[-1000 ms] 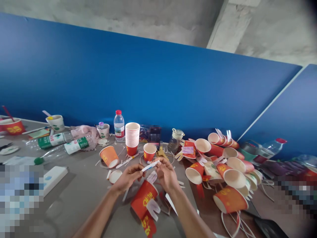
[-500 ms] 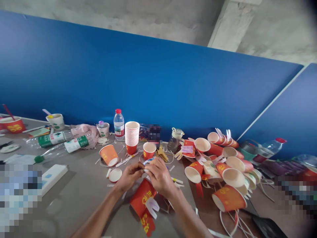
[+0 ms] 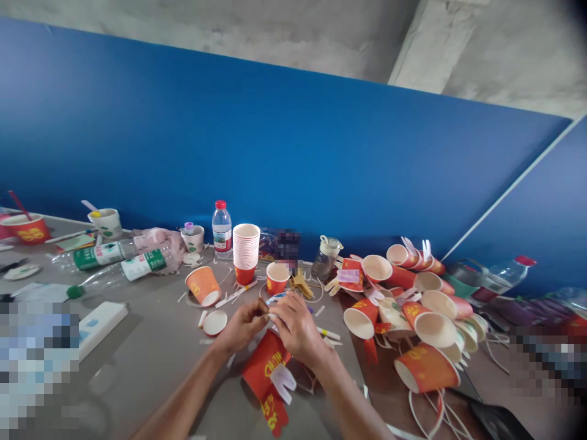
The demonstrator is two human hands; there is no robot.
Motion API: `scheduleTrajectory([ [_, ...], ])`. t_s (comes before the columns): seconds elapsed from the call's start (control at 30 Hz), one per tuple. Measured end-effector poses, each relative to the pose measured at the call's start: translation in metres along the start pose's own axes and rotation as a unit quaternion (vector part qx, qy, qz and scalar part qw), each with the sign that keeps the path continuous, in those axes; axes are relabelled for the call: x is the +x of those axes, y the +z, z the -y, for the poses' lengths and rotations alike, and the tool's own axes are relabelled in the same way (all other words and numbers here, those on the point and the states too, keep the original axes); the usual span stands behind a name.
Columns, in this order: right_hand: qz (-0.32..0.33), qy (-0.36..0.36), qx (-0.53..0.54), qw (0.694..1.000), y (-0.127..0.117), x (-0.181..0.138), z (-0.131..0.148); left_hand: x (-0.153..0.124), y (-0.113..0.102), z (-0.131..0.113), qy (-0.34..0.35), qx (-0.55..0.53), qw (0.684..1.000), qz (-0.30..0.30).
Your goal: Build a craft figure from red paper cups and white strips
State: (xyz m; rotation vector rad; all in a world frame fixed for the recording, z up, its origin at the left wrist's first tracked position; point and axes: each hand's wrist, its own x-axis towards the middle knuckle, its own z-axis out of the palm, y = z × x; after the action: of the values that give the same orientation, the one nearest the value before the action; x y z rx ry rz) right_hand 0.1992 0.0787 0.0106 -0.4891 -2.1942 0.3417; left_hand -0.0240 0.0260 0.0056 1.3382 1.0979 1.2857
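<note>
My left hand (image 3: 244, 325) and my right hand (image 3: 297, 325) meet over the middle of the table, fingertips pinched close together. Something small and pale shows between them, too hidden to name. A blue-and-white piece (image 3: 276, 298) peeks out just beyond the right fingers. Under my wrists lies a red paper cup (image 3: 262, 362) on its side with yellow lettering. A pale purple ear-shaped paper cutout (image 3: 283, 382) rests against it, and a cut red paper strip (image 3: 274, 415) sticks out below. Left of my hands is a round white disc with a red edge (image 3: 214, 322).
Behind my hands stand stacked paper cups (image 3: 246, 244), a water bottle (image 3: 222, 229) and a glass jar (image 3: 326, 256). Many decorated red cups (image 3: 435, 330) pile up at right. An orange cup (image 3: 203, 286), a marker (image 3: 328, 334) and lying bottles (image 3: 142, 264) surround the work area.
The view has shifted very slightly, so everything sits a little further right. Both hands keep nearly the same pinched pose over the red cup.
</note>
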Motion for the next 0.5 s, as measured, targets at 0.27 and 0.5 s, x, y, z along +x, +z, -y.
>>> scheduleTrajectory([
  [0.27,0.031,0.042,0.051,0.997,-0.007,0.004,-0.001,0.0,0.0,-0.003,-0.003,-0.019,1.0,0.004],
  [0.5,0.028,0.161,0.169,0.972,-0.025,0.013,0.009,-0.006,-0.004,-0.012,-0.031,-0.051,0.998,0.028],
])
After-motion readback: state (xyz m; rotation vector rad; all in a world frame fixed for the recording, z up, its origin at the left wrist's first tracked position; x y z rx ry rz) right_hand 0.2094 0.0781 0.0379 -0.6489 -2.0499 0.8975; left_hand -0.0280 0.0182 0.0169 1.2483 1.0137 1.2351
